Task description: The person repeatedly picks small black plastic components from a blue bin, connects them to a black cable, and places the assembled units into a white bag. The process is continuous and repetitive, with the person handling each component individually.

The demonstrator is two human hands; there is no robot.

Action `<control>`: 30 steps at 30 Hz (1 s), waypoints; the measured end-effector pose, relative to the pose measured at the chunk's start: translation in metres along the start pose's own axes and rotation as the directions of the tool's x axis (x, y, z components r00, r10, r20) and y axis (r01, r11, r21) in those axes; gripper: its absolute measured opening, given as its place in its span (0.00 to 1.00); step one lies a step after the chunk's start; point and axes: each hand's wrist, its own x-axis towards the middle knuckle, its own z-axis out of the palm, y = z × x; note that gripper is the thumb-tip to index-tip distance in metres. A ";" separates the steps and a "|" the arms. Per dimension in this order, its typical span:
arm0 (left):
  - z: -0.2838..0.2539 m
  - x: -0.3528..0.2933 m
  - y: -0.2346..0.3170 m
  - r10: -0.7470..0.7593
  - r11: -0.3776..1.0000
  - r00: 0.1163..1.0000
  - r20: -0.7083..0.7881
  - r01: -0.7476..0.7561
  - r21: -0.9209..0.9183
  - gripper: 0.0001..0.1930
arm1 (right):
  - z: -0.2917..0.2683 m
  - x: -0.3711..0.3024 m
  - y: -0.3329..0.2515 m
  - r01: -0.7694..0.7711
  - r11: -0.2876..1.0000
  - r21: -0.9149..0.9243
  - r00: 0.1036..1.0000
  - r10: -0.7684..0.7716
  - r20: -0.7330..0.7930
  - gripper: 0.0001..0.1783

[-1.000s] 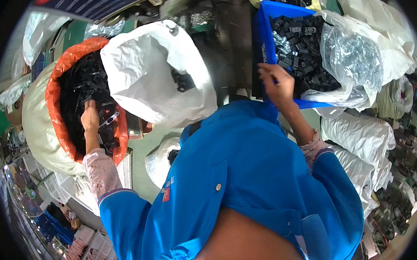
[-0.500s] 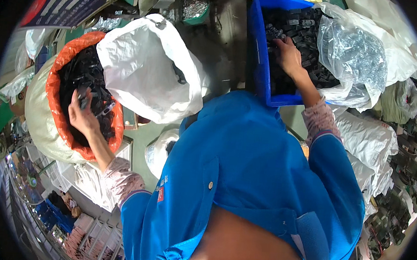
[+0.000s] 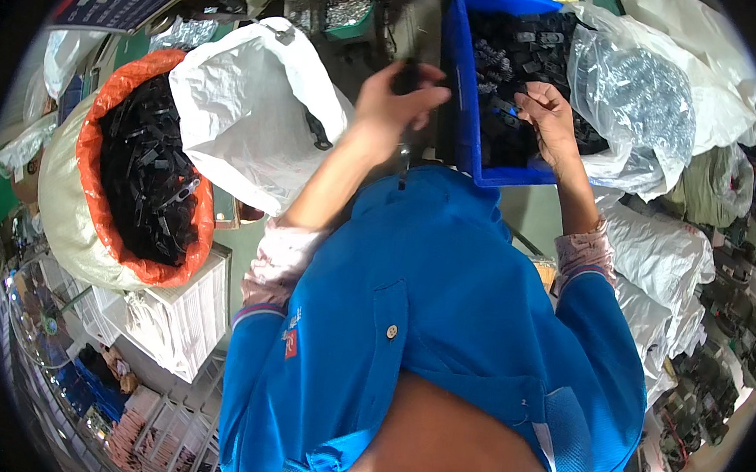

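My left hand point(image 3: 385, 112), slightly smeared by motion, is raised in front of me between the white sack and the blue bin. Its fingers curl round a small black part point(image 3: 406, 80), whose exact kind I cannot make out. Over the near right side of the blue bin point(image 3: 457, 75) is my right hand point(image 3: 551, 124). Its thumb and fingertips are drawn together just above the black plastic parts point(image 3: 530, 67) that fill the bin; whatever they pinch is hidden. On the left, an orange-lined sack point(image 3: 91, 159) holds a heap of similar black pieces point(image 3: 150, 167).
A white sack point(image 3: 245, 130) gapes between the orange-lined one and my left forearm. Behind it stands a green tub of small metal parts point(image 3: 348, 6). Clear plastic point(image 3: 638, 88) drapes the bin's right side. White bags point(image 3: 658, 242) lie farther right, and a white crate point(image 3: 189, 310) stands below left.
My left hand has left the orange-lined sack and swung right, toward the blue bin, with a black part in it. My right hand has come slightly nearer me within the bin.
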 end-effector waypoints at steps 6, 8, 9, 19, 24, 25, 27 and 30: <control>0.054 0.054 -0.024 0.217 0.785 0.899 0.381 -0.392 0.480 0.18 | 0.013 -0.041 -0.028 0.105 0.984 0.146 0.985 -0.123 0.118 0.16; 0.061 0.056 -0.024 0.135 0.753 0.891 0.434 -0.377 0.539 0.19 | 0.017 -0.049 -0.034 0.139 0.983 0.120 0.981 -0.153 0.116 0.18; 0.063 0.055 -0.021 0.122 0.782 0.899 0.421 -0.348 0.517 0.19 | 0.018 -0.053 -0.037 0.150 0.982 0.111 0.980 -0.162 0.111 0.18; 0.052 0.047 -0.021 0.132 0.907 0.936 0.327 -0.247 0.341 0.18 | 0.012 -0.057 -0.051 0.228 0.972 -0.058 0.968 -0.219 0.124 0.13; 0.042 0.034 -0.010 0.206 0.852 0.939 0.275 -0.310 0.421 0.15 | 0.034 -0.048 -0.069 0.404 0.900 -0.166 0.895 -0.351 0.275 0.13; 0.039 0.032 -0.009 0.217 0.850 0.943 0.252 -0.310 0.426 0.15 | 0.037 -0.045 -0.072 0.400 0.896 -0.193 0.890 -0.330 0.314 0.13; 0.034 0.028 -0.009 0.241 0.845 0.948 0.207 -0.310 0.435 0.15 | 0.042 -0.035 -0.076 0.397 0.884 -0.246 0.876 -0.286 0.388 0.13; 0.028 0.019 0.000 0.273 0.801 0.953 0.132 -0.301 0.517 0.14 | 0.055 -0.026 -0.088 0.535 0.773 -0.340 0.791 -0.317 0.524 0.10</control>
